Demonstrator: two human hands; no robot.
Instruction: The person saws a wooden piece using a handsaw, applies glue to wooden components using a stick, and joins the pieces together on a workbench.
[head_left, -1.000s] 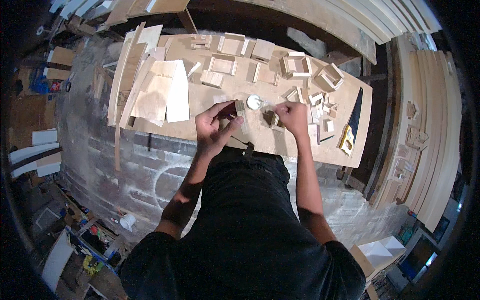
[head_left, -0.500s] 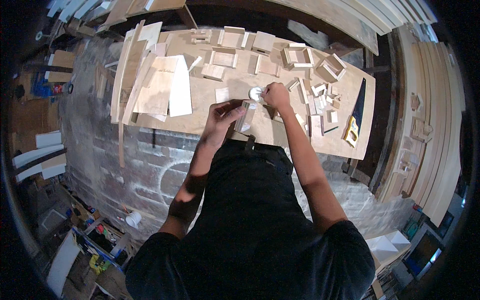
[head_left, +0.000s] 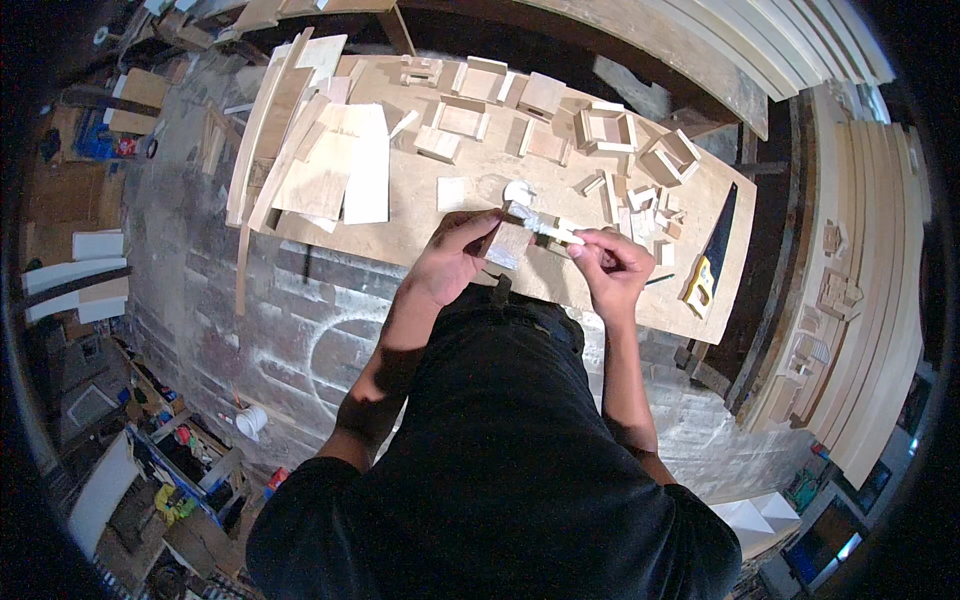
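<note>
My left hand point(head_left: 452, 262) grips a small wooden board point(head_left: 512, 250) at the near edge of the bench, thumb at its upper corner. Pinched in my right hand point(head_left: 616, 268) is a thin pale stick point(head_left: 558, 233), whose far end is coated in white paste. That coated end lies at the board's upper edge; whether it touches I cannot tell. Just beyond stands a small white tub point(head_left: 519, 189), partly hidden by the stick and board. A flat pale wood square point(head_left: 452, 194) lies left of the tub.
Several small wooden box frames point(head_left: 607, 127) stand along the back of the bench point(head_left: 400, 240). Loose wood blocks point(head_left: 640, 215) lie to the right, near a handsaw point(head_left: 712, 250) with a yellow handle. Boards and sheets point(head_left: 318, 160) are piled on the left.
My right hand has come away from the white tub, toward me and right, bringing the stick's coated end to the board. My left hand still holds the board, now turned slightly.
</note>
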